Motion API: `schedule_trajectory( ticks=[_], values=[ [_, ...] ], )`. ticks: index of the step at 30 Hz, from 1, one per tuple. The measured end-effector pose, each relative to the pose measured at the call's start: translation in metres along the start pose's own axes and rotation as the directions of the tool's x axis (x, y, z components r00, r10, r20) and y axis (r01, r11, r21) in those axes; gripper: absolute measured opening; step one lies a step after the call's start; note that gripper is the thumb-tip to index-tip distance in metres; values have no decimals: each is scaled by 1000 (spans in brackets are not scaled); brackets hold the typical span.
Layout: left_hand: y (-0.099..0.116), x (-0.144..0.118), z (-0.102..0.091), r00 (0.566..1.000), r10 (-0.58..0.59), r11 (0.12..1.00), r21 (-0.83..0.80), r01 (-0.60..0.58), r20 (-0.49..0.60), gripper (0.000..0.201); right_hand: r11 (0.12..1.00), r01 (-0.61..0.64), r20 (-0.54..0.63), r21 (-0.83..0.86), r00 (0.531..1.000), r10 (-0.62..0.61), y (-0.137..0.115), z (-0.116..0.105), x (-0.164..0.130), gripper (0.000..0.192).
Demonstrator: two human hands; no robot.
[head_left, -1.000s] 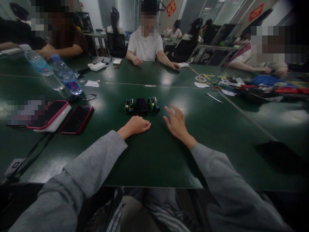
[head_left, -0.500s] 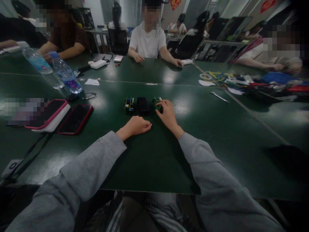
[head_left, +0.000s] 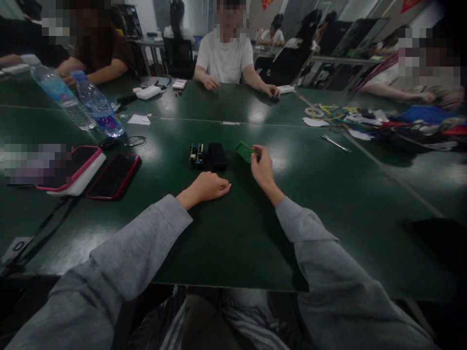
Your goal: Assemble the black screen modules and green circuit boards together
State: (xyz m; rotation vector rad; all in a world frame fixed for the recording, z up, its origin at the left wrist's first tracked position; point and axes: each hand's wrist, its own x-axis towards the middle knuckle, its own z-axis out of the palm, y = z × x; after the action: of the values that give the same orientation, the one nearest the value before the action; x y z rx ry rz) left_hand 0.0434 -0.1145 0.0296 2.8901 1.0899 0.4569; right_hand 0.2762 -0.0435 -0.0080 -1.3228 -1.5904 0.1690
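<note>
Pinched by one edge between the fingers of my right hand [head_left: 262, 166] is a green circuit board [head_left: 243, 151], tilted, its flat green face showing. My left hand [head_left: 207, 188] rests on the table with its fingers curled; whether anything is inside them is hidden. Just beyond it stands a black box [head_left: 218, 156]. Left of the box sits a second circuit board [head_left: 196, 155] with blue and pale components on it.
Two phones, a red-cased one [head_left: 114, 177] and a pink-cased one [head_left: 71, 167], lie at left. Behind them stand water bottles [head_left: 100, 109]. A wrench [head_left: 336, 143] and tangled cables [head_left: 368, 119] lie at right. A person in white [head_left: 226, 61] sits opposite.
My right hand has moved slightly right with the green circuit board, which has turned so its flat face shows. My left hand has stayed in place.
</note>
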Motion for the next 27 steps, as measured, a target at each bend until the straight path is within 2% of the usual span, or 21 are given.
schedule_trajectory(
  ticks=[6, 8, 11, 15, 19, 21, 23, 26, 27],
  values=[
    [-1, 0, 0, 1000, 4, 1000, -14, -4, 4, 49, 980, -197, -25, -4, 980, 197, 16, -3, 5, 32],
    [-1, 0, 0, 1000, 3, 1000, -18, -3, 9, 49, 975, -223, -17, 6, 975, 223, 16, -4, 5, 33],
    [-1, 0, 1, 1000, -5, 1000, -9, 5, 4, 49, 990, -135, -14, -28, 991, 134, 13, -3, 3, 41],
    [-1, 1, 1, 1000, -9, 1000, -7, 9, -11, 49, 992, 6, 71, -127, 997, 3, 9, -5, 5, 50],
    [-2, 1, 0, 1000, 11, 999, -31, -11, -4, 49, 990, 0, 139, -141, 990, 19, 1, -18, 6, 48],
    [-2, 0, -1, 1000, 6, 999, -36, -6, 6, 49, 991, -5, 179, -131, 983, 29, -6, -35, -3, 49],
    [-2, 0, -1, 1000, -6, 999, -35, 6, 7, 50, 996, 11, 282, -86, 959, 13, -8, -63, -23, 52],
    [-1, -1, -1, 1000, -7, 999, -51, 8, 8, 50, 999, -32, 510, -34, 859, 45, 4, -130, -64, 59],
    [-1, -1, 0, 1000, -2, 998, -58, 3, 15, 50, 995, -73, 510, -69, 855, 98, 10, -158, -77, 65]
  ],
)
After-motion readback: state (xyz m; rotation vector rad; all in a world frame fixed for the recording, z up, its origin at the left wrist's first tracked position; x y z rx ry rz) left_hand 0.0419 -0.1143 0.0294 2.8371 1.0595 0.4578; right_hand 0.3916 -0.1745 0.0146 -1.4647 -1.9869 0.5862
